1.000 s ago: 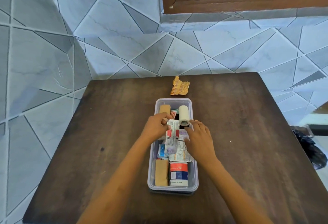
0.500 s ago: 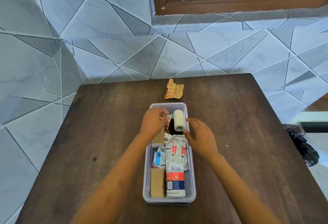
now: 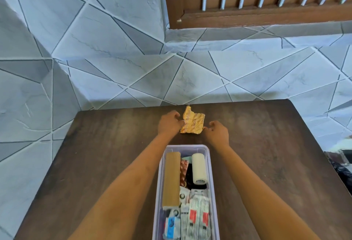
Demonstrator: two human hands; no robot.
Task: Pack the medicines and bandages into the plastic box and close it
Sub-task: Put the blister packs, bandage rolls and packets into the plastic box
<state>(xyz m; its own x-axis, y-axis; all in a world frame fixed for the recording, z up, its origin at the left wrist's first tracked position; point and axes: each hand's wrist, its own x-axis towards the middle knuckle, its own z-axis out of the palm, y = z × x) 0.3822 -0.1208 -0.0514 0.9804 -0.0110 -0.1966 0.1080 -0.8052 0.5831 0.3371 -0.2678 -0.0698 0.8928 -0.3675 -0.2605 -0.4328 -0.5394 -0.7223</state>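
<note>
Beyond the plastic box (image 3: 209, 163), the gold blister strip (image 3: 193, 120) lies between 2 hands — left grip (image 3: 170, 123) pinching its edge, right grip (image 3: 217, 132) curled beside it.

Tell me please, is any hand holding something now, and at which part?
The left hand touches the left edge of the gold foil packet, which lies on the table; a closed grip cannot be told. The right hand is beside it, holding nothing.

Single head-mounted wide-angle view, facing forward and down over the dark table (image 3: 106, 156). The near plastic box (image 3: 211, 167) is cut off at the bottom edge; the tiled wall (image 3: 114, 49) fills the upper half.
</note>
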